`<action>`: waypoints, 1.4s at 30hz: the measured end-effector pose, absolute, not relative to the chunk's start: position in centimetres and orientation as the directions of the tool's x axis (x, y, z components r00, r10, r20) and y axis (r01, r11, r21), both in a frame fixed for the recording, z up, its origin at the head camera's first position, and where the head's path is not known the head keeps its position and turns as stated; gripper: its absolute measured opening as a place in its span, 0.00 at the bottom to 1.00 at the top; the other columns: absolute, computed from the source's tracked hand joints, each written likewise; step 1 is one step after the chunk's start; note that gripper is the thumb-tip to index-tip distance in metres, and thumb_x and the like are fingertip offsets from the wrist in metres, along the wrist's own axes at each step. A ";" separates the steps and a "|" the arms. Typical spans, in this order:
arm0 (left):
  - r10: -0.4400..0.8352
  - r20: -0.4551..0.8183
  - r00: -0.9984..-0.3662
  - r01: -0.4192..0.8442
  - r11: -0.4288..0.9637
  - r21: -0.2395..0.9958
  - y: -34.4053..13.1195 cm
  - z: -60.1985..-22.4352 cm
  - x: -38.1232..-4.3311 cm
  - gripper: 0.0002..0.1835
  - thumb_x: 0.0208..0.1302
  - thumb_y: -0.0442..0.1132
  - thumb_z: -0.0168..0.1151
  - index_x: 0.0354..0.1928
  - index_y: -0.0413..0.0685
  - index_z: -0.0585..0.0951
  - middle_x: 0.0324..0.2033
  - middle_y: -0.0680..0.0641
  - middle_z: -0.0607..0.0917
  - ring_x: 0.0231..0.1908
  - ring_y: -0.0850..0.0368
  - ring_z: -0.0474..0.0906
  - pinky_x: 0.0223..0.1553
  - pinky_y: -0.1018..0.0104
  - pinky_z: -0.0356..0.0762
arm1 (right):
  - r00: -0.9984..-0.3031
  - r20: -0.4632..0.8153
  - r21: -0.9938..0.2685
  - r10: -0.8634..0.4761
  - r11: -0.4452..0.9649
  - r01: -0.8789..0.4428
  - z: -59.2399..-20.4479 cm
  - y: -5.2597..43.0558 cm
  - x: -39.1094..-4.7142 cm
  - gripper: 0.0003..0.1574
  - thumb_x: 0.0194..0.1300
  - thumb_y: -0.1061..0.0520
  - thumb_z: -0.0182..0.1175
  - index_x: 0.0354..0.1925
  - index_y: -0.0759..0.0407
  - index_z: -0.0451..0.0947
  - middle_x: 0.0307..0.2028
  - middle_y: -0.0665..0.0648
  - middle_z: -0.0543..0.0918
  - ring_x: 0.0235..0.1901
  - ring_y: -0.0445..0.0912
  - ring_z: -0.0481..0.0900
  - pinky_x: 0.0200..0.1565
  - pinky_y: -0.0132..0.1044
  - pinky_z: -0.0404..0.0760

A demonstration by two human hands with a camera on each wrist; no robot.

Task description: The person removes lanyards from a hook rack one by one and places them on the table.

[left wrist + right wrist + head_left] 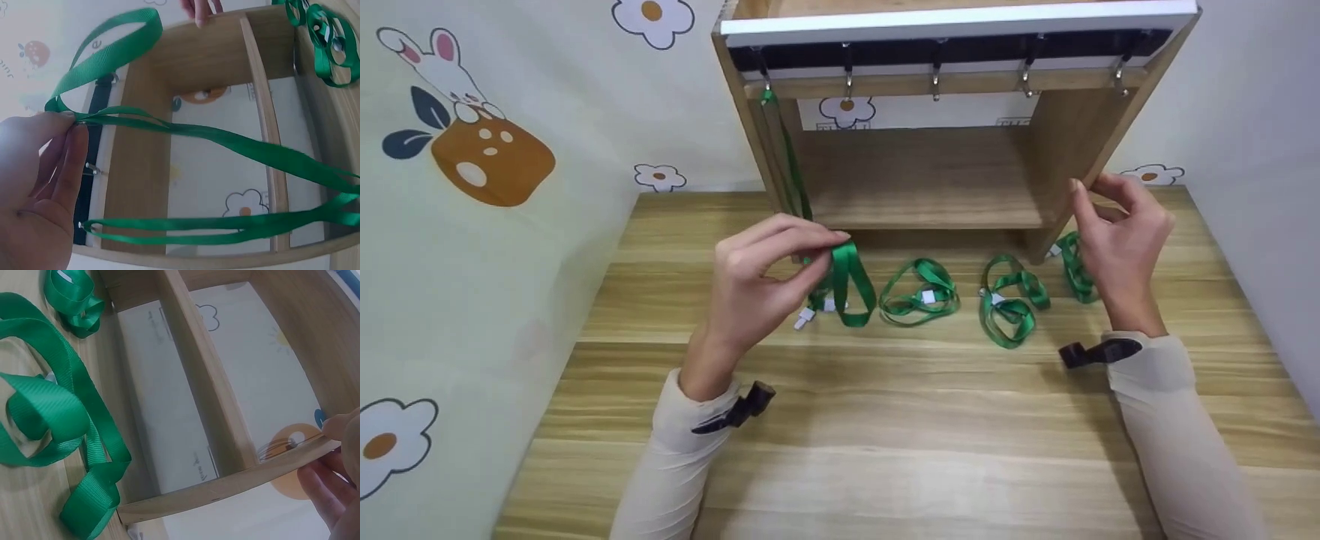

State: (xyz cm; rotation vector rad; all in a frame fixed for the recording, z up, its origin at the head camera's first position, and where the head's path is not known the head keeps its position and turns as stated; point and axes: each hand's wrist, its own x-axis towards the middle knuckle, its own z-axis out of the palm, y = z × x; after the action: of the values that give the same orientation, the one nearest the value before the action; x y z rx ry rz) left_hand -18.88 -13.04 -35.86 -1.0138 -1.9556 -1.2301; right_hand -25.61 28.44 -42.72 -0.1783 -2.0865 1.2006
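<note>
Between thumb and fingertips, my left hand (769, 281) pinches a green lanyard (851, 289) in front of the rack's lower left corner. Its loop sticks up past the fingertips in the left wrist view, and its straps run off toward the table. Another green lanyard (169, 224) hangs from the leftmost hook (766, 81) of the wooden rack (915, 176). My right hand (1125, 244) grips the front edge of the rack's right side panel (236, 486), thumb on one face and fingers on the other.
Three coiled green lanyards with white clips lie along the rack's base: one near the middle (919, 292), one right of it (1012, 307), one beside my right wrist (1076, 274). More metal hooks (936, 79) line the rack's dark strip. Patterned walls (585, 90) enclose the wooden table (885, 442).
</note>
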 end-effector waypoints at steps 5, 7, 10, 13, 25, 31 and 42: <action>0.320 0.800 -0.507 0.861 0.229 0.454 -11.9 -35.6 -18.6 0.07 0.68 0.31 0.75 0.46 0.45 0.94 0.41 0.47 0.94 0.39 0.57 0.90 0.43 0.72 0.90 | -0.744 0.503 -0.804 0.441 0.555 -0.214 -42.7 28.5 -25.6 0.20 0.71 0.50 0.74 0.55 0.59 0.89 0.53 0.58 0.93 0.55 0.42 0.91 0.54 0.27 0.90; 0.345 0.794 -0.501 0.865 0.214 0.453 -11.5 -35.7 -18.6 0.07 0.69 0.31 0.75 0.47 0.45 0.93 0.42 0.47 0.94 0.40 0.58 0.90 0.44 0.71 0.91 | -0.746 0.501 -0.805 0.439 0.553 -0.215 -42.7 28.5 -25.6 0.20 0.71 0.50 0.74 0.55 0.59 0.89 0.53 0.58 0.93 0.55 0.42 0.91 0.54 0.28 0.90; 0.406 0.771 -0.490 0.871 0.205 0.446 -10.8 -36.1 -18.7 0.07 0.70 0.31 0.74 0.47 0.44 0.93 0.43 0.48 0.94 0.43 0.59 0.91 0.47 0.71 0.91 | -0.748 0.498 -0.807 0.438 0.550 -0.216 -42.7 28.6 -25.6 0.20 0.71 0.50 0.74 0.55 0.59 0.89 0.53 0.58 0.93 0.55 0.42 0.91 0.54 0.28 0.90; 0.492 0.732 -0.472 0.878 0.185 0.441 -10.1 -37.1 -18.9 0.07 0.71 0.31 0.73 0.47 0.45 0.93 0.43 0.48 0.94 0.44 0.59 0.91 0.48 0.72 0.91 | -0.747 0.500 -0.805 0.439 0.553 -0.214 -42.8 28.6 -25.6 0.20 0.71 0.50 0.74 0.55 0.59 0.89 0.53 0.58 0.93 0.54 0.42 0.91 0.53 0.26 0.89; 0.758 0.456 -0.466 0.875 0.319 0.364 -9.9 -41.3 -20.8 0.09 0.72 0.27 0.69 0.46 0.45 0.95 0.40 0.44 0.91 0.39 0.54 0.90 0.39 0.67 0.92 | -0.745 0.506 -0.804 0.435 0.552 -0.223 -42.9 28.6 -25.7 0.21 0.70 0.50 0.75 0.56 0.58 0.89 0.53 0.57 0.93 0.54 0.42 0.92 0.54 0.28 0.90; 0.766 0.247 -0.594 0.793 0.506 0.340 -11.3 -43.3 -22.2 0.09 0.74 0.29 0.67 0.45 0.44 0.94 0.43 0.44 0.91 0.44 0.51 0.90 0.45 0.61 0.93 | -0.755 0.481 -0.811 0.446 0.553 -0.190 -42.5 28.6 -25.5 0.21 0.71 0.47 0.74 0.57 0.55 0.89 0.55 0.55 0.92 0.56 0.44 0.92 0.55 0.28 0.89; 0.746 0.130 -0.653 0.720 0.557 0.414 -12.7 -47.3 -25.2 0.12 0.70 0.23 0.64 0.44 0.39 0.93 0.42 0.40 0.93 0.47 0.45 0.89 0.49 0.53 0.92 | -0.753 0.482 -0.813 0.448 0.550 -0.193 -42.6 28.4 -25.5 0.21 0.71 0.48 0.74 0.57 0.56 0.89 0.55 0.56 0.92 0.57 0.43 0.91 0.56 0.30 0.90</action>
State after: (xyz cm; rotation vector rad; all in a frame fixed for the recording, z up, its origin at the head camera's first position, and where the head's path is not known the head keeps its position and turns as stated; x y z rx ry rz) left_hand -25.16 -12.71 -47.32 -1.3316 -2.8251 -0.7056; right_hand -25.47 28.43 -42.57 -0.2040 -2.1079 1.2163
